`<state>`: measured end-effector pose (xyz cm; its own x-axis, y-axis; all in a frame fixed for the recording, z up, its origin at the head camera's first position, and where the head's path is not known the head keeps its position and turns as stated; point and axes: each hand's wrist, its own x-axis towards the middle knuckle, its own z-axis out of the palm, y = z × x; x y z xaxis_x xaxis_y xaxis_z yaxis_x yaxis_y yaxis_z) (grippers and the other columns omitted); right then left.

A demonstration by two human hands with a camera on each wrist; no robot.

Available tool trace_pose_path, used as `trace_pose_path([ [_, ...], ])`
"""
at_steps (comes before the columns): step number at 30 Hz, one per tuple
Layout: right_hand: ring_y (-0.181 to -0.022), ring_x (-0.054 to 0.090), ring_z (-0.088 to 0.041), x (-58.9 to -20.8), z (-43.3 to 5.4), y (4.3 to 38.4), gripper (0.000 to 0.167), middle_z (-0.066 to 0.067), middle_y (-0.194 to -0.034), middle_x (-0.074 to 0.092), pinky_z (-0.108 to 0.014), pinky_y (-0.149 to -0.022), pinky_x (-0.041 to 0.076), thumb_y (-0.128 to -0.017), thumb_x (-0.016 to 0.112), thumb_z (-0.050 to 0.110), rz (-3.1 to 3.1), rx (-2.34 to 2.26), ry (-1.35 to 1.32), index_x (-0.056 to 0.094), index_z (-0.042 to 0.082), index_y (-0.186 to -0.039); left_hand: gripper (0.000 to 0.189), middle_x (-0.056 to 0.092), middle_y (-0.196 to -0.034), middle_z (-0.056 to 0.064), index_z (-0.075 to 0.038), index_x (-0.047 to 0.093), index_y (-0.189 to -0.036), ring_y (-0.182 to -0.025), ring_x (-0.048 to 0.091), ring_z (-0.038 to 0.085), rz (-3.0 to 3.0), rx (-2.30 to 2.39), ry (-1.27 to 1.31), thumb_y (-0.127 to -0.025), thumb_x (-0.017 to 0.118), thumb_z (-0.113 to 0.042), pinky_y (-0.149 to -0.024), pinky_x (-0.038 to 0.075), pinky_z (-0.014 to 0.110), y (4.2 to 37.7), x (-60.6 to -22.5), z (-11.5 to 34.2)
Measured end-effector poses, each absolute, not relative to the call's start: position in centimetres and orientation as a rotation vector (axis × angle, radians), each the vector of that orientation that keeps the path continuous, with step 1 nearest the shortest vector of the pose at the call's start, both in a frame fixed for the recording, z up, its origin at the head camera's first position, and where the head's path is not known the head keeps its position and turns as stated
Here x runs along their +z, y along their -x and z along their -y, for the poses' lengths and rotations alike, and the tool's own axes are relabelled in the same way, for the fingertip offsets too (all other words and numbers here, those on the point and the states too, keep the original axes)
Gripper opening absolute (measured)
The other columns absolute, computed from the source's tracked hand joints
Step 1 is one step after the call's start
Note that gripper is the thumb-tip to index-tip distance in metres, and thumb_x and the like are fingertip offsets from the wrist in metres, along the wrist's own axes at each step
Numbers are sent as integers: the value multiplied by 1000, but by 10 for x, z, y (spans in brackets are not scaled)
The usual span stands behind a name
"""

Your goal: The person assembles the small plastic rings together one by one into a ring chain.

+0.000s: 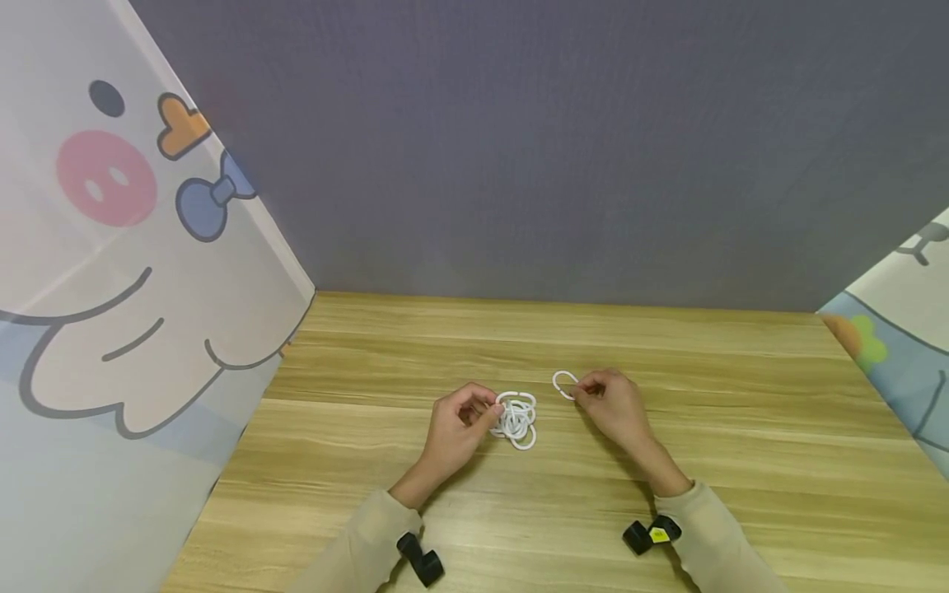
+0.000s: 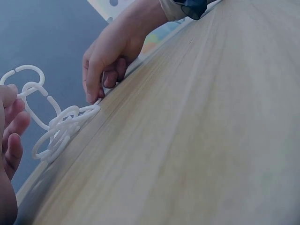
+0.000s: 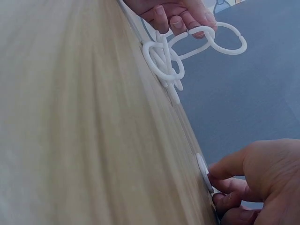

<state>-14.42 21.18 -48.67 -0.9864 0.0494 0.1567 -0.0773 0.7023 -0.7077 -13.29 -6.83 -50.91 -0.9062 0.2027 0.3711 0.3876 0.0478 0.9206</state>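
Observation:
White oval plastic rings, each with a small gap, are linked into a chain (image 1: 515, 422) that lies bunched near the middle of the table. My left hand (image 1: 458, 424) pinches a ring of this chain between thumb and fingers. In the right wrist view, the upper rings of the chain (image 3: 164, 61) hang from the left hand (image 3: 180, 16), while the others rest on the table. To the right, my right hand (image 1: 615, 408) pinches a separate white ring (image 1: 554, 381) at the tabletop. That single ring (image 3: 203, 171) lies apart from the chain, partly hidden by fingers.
The wooden table (image 1: 741, 428) extends around both hands. A grey panel (image 1: 556, 148) stands along its far edge. Cartoon-printed cloth walls (image 1: 245, 305) border the left and right sides. Black devices (image 1: 423, 562) are strapped at both wrists.

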Motion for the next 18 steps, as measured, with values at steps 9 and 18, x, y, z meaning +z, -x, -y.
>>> trace_pose_path([
  [9,-71,62,-14,-486,-214,144,19,-8,-84,69,-22,-62,47,-93,85,5,2720,1234,35,76,-3,-107,7,72,-82,14,4,75,-101,-69,57,3,2167,-1975,623,-97,80,2,-61,46,17,133,-509,68],
  [18,-71,60,-16,-486,-214,145,11,-5,-85,69,-23,-62,46,-95,78,-1,2797,1188,-4,78,0,-106,7,73,-82,13,1,76,-101,-69,57,3,2165,-1968,613,-97,81,2,-61,46,18,133,-510,68],
])
